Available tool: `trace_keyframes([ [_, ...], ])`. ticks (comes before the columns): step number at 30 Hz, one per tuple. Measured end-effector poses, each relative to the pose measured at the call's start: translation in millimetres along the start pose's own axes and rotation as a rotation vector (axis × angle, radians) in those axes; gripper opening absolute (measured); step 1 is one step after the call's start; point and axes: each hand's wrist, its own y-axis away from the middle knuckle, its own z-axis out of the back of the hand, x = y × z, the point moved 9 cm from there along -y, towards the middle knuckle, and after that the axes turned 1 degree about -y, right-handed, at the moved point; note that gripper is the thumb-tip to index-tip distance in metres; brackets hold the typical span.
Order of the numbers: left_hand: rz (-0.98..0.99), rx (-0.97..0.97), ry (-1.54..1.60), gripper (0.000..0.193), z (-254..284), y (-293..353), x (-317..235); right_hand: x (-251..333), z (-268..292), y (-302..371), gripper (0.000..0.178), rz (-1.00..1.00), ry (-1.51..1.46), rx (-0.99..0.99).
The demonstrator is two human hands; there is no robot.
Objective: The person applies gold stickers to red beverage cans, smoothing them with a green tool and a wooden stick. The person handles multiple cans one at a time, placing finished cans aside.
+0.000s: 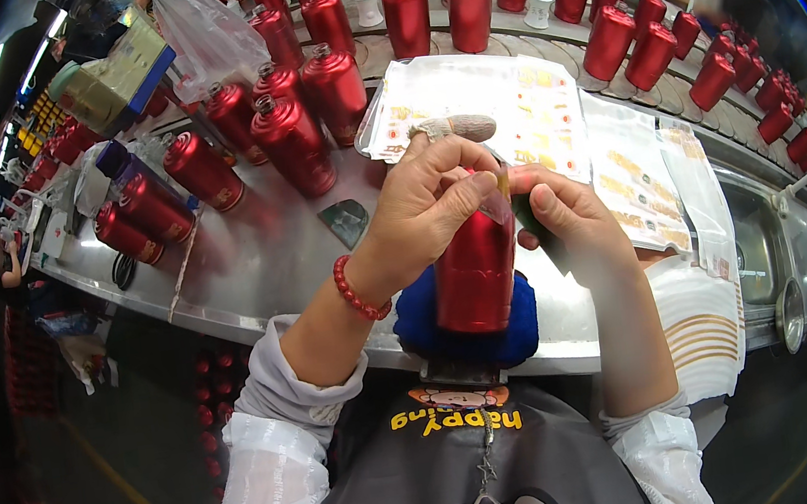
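A glossy red bottle (474, 289) leans on a bunched blue cloth (522, 313) at the table's front edge, its upper part behind my hands. Over it, my left hand (428, 204) pinches a small, clear yellowish film (498, 202) between thumb and finger. A greyish cloth finger sleeve (461, 128) covers one finger of that hand. My right hand (570, 211) is closed around a dark green flat piece (540, 230), partly hidden by the fingers, and its fingertips meet the film's edge. A similar dark green flat piece (347, 224) lies on the metal table to the left.
Printed decal sheets (527, 106) lie beyond my hands, with more sheets (642, 182) at the right. Several red bottles (295, 144) stand at the left. More red bottles (470, 12) line a curved conveyor (509, 46) behind. A sink (756, 249) is at the far right.
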Motion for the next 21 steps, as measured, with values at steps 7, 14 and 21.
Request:
trace_keyframes([
  [7,0.049,-0.155,-0.194,0.013,8.4,9.5,6.2,14.9,-1.2,4.7,0.015,0.178,-0.009,-0.124],
  [14,-0.023,-0.241,-0.412,0.01,6.0,19.5,-7.6,20.5,4.0,13.3,0.02,0.245,0.175,-0.189],
  [21,0.085,-0.231,-0.169,0.02,10.4,25.5,11.8,21.5,12.2,19.3,0.021,0.291,0.259,-0.27],
])
